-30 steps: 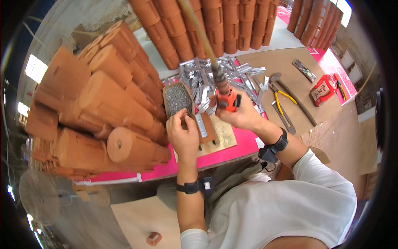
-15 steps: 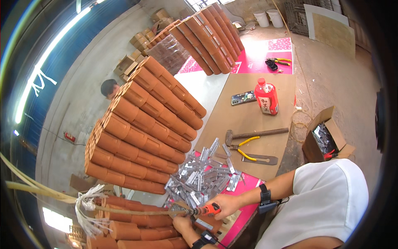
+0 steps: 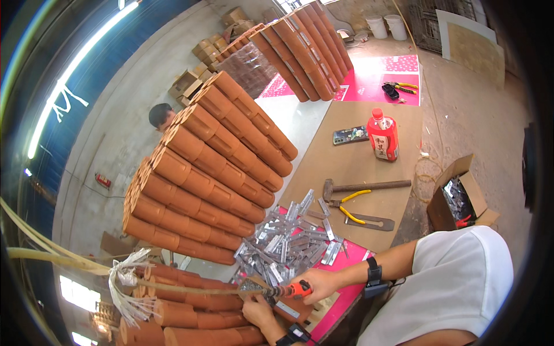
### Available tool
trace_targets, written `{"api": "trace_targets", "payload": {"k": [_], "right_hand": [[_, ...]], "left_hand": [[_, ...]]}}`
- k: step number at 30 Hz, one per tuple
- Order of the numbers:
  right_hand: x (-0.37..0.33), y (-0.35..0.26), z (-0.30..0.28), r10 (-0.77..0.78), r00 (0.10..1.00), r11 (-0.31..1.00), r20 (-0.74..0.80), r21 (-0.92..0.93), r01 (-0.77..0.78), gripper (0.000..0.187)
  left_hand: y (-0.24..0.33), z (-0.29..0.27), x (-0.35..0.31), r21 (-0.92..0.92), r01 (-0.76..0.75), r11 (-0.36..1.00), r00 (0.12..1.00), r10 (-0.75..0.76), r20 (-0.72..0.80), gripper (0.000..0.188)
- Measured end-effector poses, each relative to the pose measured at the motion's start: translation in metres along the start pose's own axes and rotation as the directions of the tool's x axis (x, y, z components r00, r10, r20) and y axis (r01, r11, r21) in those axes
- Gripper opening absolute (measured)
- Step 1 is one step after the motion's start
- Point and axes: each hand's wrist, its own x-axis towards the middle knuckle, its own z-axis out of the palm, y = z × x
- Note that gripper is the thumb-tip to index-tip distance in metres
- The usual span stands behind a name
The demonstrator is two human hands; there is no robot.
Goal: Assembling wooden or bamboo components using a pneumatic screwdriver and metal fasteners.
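My right hand (image 3: 321,286) is closed around an orange-and-black power driver (image 3: 297,289), its front end pointing left. My left hand (image 3: 257,310) is closed beside the tool's front end, its fingertips pinched together; what they hold is too small to make out. Just beyond those fingers sits a small open carton (image 3: 254,282) of tiny metal pieces. Under the driver lies an orange-brown piece with a flat metal plate (image 3: 288,309) on it. A loose heap of silvery metal hinges or brackets (image 3: 288,245) lies beyond my hands.
Orange-brown cylinders are stacked ahead-left (image 3: 202,179) and near-left (image 3: 196,320). A yellowish cord (image 3: 190,289) runs toward the tool. On the table are a hammer (image 3: 369,186), yellow-handled pliers (image 3: 353,206), a phone (image 3: 350,135) and a red bottle (image 3: 383,138). A person's head (image 3: 161,116) shows behind the stack.
The whole view has shifted slightly, so the scene sits further right. Both hands keep nearly the same place around the driver, with the left fingertips still at its front end.
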Motion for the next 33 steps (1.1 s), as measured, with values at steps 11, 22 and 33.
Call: {"api": "trace_targets", "payload": {"k": [11,22,33], "right_hand": [[-0.010,-0.004,0.004,0.078,0.996,0.994,0.041,0.079,-0.081,0.039],[0.029,-0.056,-0.011,0.080,0.996,0.994,0.047,0.073,-0.083,0.020],[0.052,-0.158,0.051,0.035,0.995,0.873,0.097,0.482,-0.078,0.026]], "left_hand": [[0.026,-0.052,-0.063,-0.763,0.142,0.630,0.987,-0.153,0.057,0.011],[0.038,-0.062,-0.154,-0.933,0.292,0.210,0.953,-0.147,0.265,0.021],[0.049,-0.048,-0.188,-0.956,0.254,0.150,0.957,-0.181,0.225,0.012]]}}
